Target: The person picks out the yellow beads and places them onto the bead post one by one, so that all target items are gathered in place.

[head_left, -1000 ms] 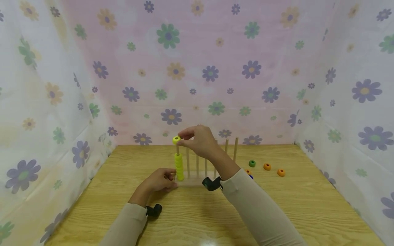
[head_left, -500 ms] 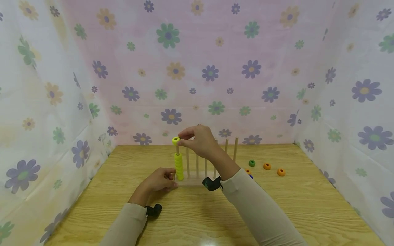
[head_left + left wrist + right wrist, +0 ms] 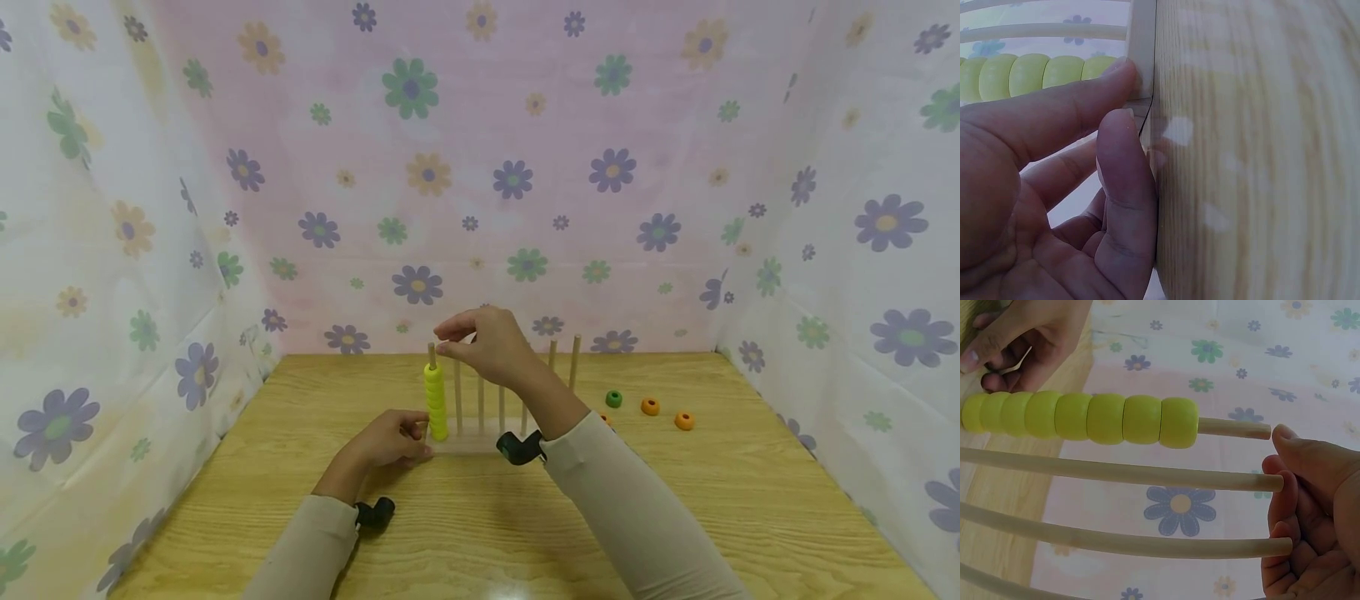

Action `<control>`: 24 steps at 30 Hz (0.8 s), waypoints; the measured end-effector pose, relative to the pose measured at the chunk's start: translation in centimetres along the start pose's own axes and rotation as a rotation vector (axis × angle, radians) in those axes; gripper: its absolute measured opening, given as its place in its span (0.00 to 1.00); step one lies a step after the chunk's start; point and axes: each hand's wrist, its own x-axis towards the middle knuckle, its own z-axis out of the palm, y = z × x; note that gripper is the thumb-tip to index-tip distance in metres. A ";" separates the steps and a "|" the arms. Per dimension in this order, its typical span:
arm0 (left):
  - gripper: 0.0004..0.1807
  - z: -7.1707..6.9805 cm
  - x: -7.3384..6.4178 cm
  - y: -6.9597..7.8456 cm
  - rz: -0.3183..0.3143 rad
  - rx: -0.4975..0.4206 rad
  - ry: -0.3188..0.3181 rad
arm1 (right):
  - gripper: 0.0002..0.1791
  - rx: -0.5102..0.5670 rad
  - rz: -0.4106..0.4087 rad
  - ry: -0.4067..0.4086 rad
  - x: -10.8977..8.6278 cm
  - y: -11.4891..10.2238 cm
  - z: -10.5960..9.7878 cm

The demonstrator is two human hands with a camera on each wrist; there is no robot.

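A wooden peg rack stands on the table, its base (image 3: 468, 443) low and flat. Yellow beads (image 3: 436, 404) are stacked on its leftmost peg (image 3: 1235, 428), whose bare tip pokes out above the top bead (image 3: 1179, 423). Several other pegs (image 3: 1147, 475) to the right carry no beads where they show. My left hand (image 3: 386, 439) grips the left end of the base, with thumb (image 3: 1125, 181) and index finger at its corner. Beside the tip of the beaded peg is my right hand (image 3: 487, 342), fingers loosely bent and nothing between them.
To the right of the rack lie a green bead (image 3: 614, 399) and orange beads (image 3: 651, 407) on the wooden table (image 3: 712, 500). Another orange bead (image 3: 606, 418) is partly hidden by the right forearm. A flowered cloth (image 3: 480, 125) encloses the back and sides.
My right hand has let go of the yellow bead at the peg's top, and the bead has dropped down onto the stack. My left hand has stayed in place.
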 end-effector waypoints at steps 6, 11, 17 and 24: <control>0.41 0.0 -0.1 0.0 0.005 0.000 0.002 | 0.09 0.009 -0.016 0.001 0.0 0.0 0.0; 0.41 0.0 -0.1 -0.1 0.009 0.006 0.000 | 0.10 -0.008 -0.076 -0.006 0.0 0.3 0.0; 0.42 0.0 0.1 -0.2 -0.002 0.007 0.000 | 0.13 -0.062 -0.225 -0.013 -0.3 0.6 -0.5; 0.44 -0.2 0.0 0.1 -0.018 0.008 -0.029 | 0.15 -0.164 -0.403 0.066 -2.1 1.4 -1.7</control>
